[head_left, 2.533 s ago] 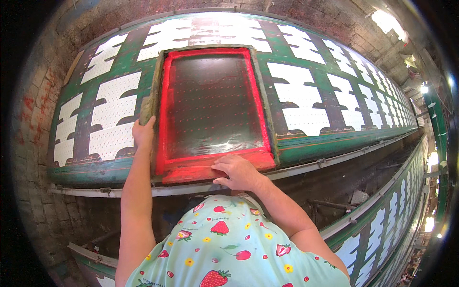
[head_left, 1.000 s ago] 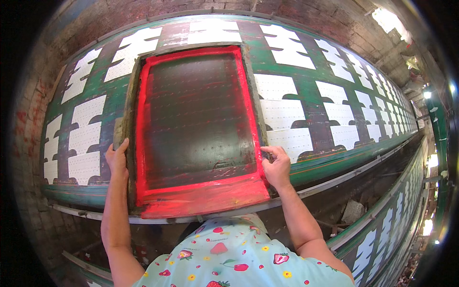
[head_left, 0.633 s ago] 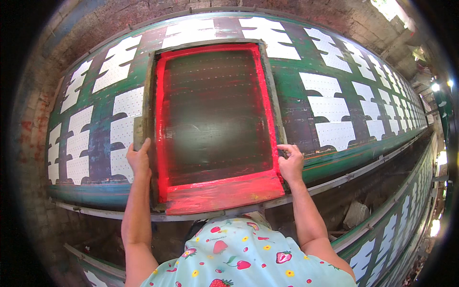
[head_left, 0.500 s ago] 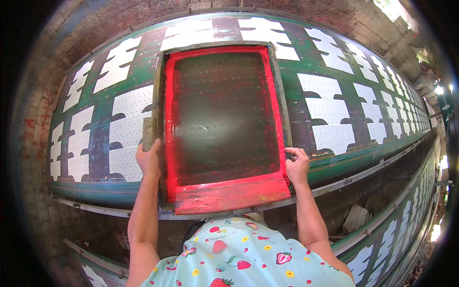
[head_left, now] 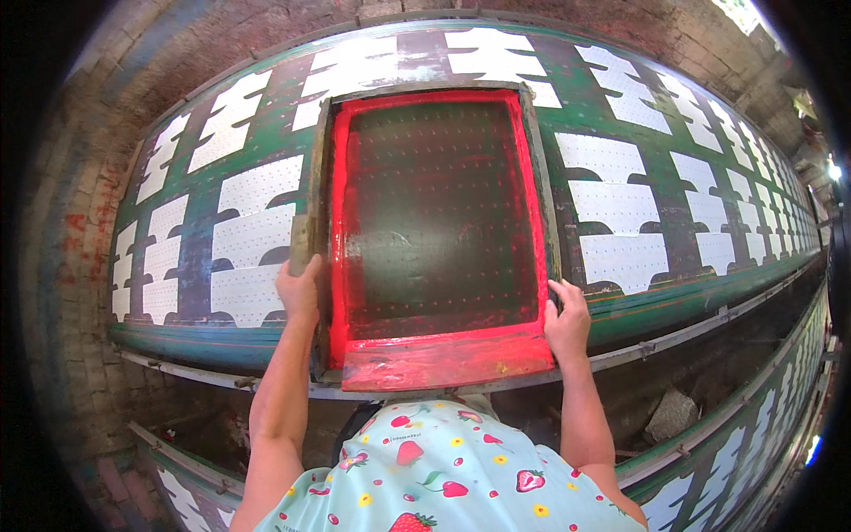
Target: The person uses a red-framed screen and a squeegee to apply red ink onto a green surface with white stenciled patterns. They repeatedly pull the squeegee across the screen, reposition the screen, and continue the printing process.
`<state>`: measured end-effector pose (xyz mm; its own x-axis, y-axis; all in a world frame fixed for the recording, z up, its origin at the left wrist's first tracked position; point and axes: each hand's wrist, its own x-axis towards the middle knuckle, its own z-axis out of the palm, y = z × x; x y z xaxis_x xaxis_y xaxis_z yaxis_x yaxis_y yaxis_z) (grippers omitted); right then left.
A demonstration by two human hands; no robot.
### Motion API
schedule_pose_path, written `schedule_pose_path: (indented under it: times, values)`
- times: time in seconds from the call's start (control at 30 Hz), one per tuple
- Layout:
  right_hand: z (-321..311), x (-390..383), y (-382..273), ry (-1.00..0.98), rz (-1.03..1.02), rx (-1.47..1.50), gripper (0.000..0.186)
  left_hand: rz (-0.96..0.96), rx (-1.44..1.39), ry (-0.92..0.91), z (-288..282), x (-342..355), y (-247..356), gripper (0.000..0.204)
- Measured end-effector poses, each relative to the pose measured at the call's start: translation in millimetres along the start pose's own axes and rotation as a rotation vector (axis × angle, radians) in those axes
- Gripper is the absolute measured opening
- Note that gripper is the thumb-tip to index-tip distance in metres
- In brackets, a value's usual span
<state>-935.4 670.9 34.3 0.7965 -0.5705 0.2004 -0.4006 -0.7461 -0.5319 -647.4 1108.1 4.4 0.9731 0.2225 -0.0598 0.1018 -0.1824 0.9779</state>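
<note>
Gripping one rectangular wooden-framed screen (head_left: 439,239) with a dark sheet and a bright red border, I am using both hands, one on each long side. The screen is resting on the table directly in front of my body, its wide red end strip (head_left: 448,362) facing me. My left hand (head_left: 298,288) is closing around the left rail, thumb on top, just below one small wooden block (head_left: 300,238). My right hand (head_left: 567,319) is holding the right rail near its lower corner, fingers bent and partly closed.

Beneath, one long green and dark table (head_left: 634,310) is stretching away rightward. White, dotted, notched flat pieces are lying on it in two rows; three columns are showing in the near row left of the screen. Just right of it, one column (head_left: 612,208) is showing three pieces.

Below my right forearm, one rough grey chunk (head_left: 671,415) is lying near another green table edge (head_left: 700,441). I am wearing one pale mint strawberry-print garment (head_left: 425,479). One brick wall (head_left: 80,328) is standing at far left.
</note>
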Motion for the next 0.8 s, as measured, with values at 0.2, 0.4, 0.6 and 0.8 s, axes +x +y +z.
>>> schedule_pose_path:
  times: [0.2,0.4,0.6,0.8]
  values:
    - [-18.7,-60.5,-79.4,-0.365,-0.548,0.186,0.052,-0.031,0.024,-0.021,3.5,5.4,-10.8,0.033]
    - [-1.9,-77.8,-124.1,-0.404,-0.692,-0.020,0.042,0.037,0.153,-0.006,7.4,-0.9,-8.8,0.038]
    - [22.2,-61.4,-173.4,-0.547,-0.668,-0.167,0.044,-0.002,0.286,0.031,6.2,-2.0,-1.5,0.054]
    - [15.0,-41.3,-192.0,-0.636,-0.558,-0.242,0.042,0.120,0.142,0.019,5.7,-4.4,-9.2,0.072]
